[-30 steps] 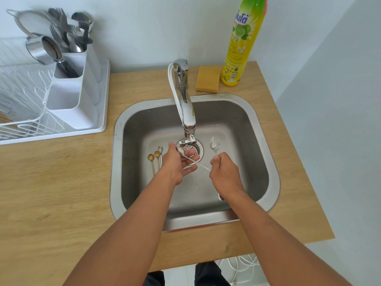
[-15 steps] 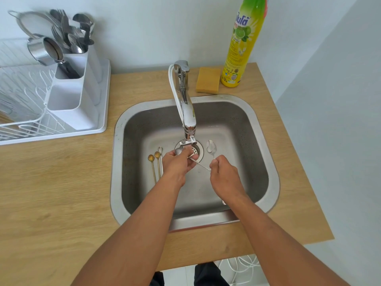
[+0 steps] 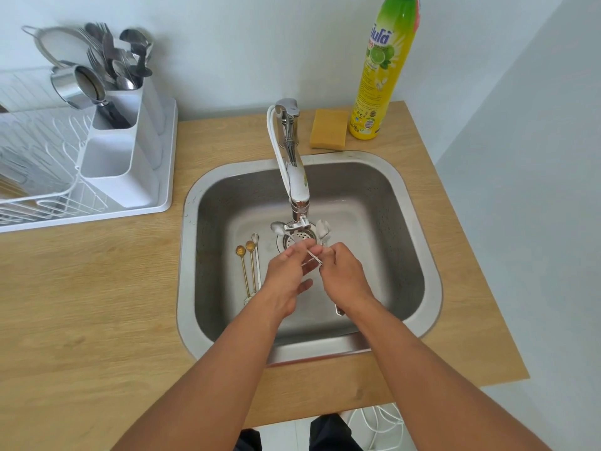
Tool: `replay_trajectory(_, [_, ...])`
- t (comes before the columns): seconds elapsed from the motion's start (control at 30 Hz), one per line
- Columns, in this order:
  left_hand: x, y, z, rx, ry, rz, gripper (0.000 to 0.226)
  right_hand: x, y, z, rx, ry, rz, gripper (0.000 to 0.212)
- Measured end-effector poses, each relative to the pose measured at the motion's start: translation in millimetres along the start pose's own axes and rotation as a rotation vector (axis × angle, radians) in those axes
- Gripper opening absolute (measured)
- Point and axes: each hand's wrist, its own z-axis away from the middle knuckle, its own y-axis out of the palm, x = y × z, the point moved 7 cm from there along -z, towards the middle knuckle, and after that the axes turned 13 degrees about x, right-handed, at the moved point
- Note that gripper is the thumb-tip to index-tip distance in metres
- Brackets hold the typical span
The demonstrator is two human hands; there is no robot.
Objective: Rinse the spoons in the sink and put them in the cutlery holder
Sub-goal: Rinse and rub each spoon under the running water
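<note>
Both hands have slid down the spoon (image 3: 314, 257): left hand (image 3: 290, 271) now pinches its handle, right hand (image 3: 343, 271) stays clamped there, bowl newly bared at the sink (image 3: 419, 196) drain.

sponge (image 3: 327, 133) beside soap bottle (image 3: 381, 73) (upright) | dish rack (image 3: 39, 177) | strainer (image 3: 53, 43)

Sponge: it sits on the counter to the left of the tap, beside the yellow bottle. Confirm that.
Wrong side. In the head view the sponge lies to the right of the tap, on the counter beside the yellow bottle.
</note>
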Motion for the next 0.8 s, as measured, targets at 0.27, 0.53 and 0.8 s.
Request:
replay_trajectory(0.27, [-22.6, -40.1, -5.6, -0.008, 0.051, 0.18, 0.015, -0.4, 30.6, -4.2, 0.228, 0.073, -0.286, 0.023])
replay_trajectory(0.53, [-18.0, -60.7, 11.8, -0.194, -0.003, -0.191, 0.016, -9.9, 19.6, -3.3, 0.085, 0.089, -0.102, 0.025])
replay_trajectory(0.8, [12.0, -16.6, 17.5, -0.033, -0.275, -0.272, 0.021, -19.0, 23.0, -0.3, 0.266, 0.161, -0.368, 0.026])
